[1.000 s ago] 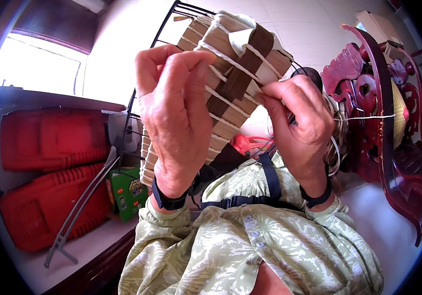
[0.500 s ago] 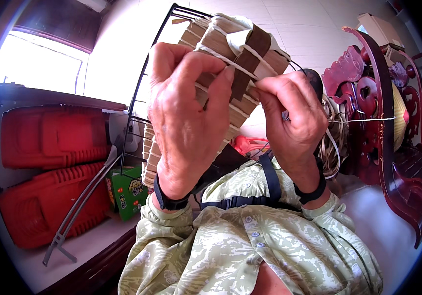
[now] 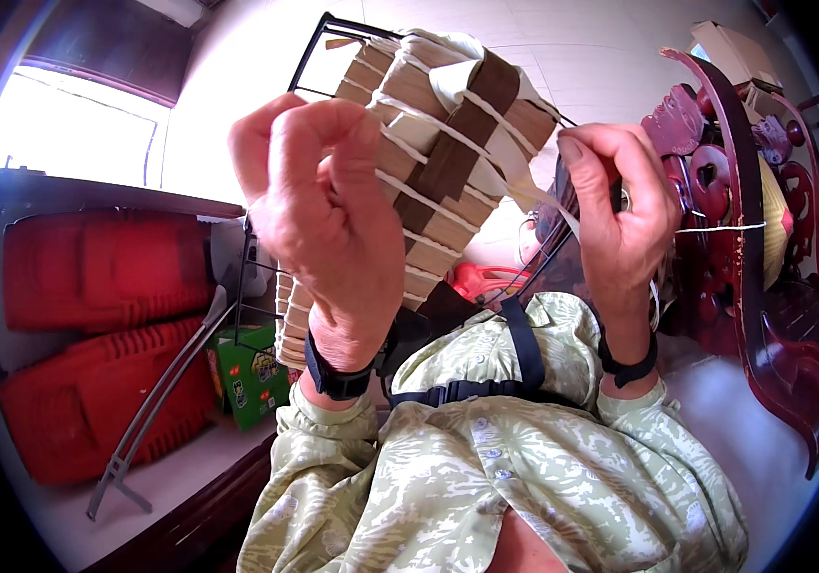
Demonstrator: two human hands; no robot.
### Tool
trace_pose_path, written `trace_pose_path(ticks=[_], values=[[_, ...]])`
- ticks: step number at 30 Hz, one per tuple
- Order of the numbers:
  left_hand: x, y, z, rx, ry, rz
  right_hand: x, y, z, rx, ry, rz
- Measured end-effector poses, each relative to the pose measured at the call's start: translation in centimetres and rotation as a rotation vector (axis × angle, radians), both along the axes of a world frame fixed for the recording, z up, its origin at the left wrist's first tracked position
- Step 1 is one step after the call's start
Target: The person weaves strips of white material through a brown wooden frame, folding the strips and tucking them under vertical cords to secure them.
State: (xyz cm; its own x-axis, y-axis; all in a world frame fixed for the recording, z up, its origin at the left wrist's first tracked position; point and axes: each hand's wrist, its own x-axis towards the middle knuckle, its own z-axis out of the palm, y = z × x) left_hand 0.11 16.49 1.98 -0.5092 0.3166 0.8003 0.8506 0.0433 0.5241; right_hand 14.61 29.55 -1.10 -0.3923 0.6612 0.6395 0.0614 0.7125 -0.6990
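Observation:
In front of me stands a black wire frame (image 3: 308,57) with a panel of tan flat strips (image 3: 409,91) woven across it, crossed by rows of white cord. A wide dark brown strip (image 3: 448,162) runs through the weave, and a white piece is folded over near its upper end. From the weave a narrow pale strip (image 3: 529,186) comes loose and slants down to the edge of my right hand (image 3: 624,201). That hand is closed with thumb and forefinger in a pinch. My left hand (image 3: 324,210) is raised in front of the panel's left side, fingers curled; their contents are hidden.
Red plastic pieces (image 3: 104,267) lie at the left, with a thin grey metal piece leaning across them. Beside these is a green box (image 3: 245,377). Carved dark red wooden furniture (image 3: 748,239) rises at the right, a cardboard box (image 3: 739,57) behind it.
My hands have drawn apart from the brown strip, the left toward the left and the right toward the right. A length of pale strip now hangs out of the weave.

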Motion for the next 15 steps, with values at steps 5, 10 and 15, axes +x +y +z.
trace_pose_path(ticks=[5,10,15], values=[[0.2,-0.1,0.7,-0.224,-0.034,-0.022,-0.1,0.3,-0.4,-0.324,0.027,0.099],[0.5,-0.6,1.0,-0.247,-0.105,-0.082,-1.0,2.4,-0.3,-0.336,0.097,0.13],[0.5,-0.1,0.2,-0.162,0.037,-0.069,-2.7,2.5,0.1,-0.018,0.011,0.268]])
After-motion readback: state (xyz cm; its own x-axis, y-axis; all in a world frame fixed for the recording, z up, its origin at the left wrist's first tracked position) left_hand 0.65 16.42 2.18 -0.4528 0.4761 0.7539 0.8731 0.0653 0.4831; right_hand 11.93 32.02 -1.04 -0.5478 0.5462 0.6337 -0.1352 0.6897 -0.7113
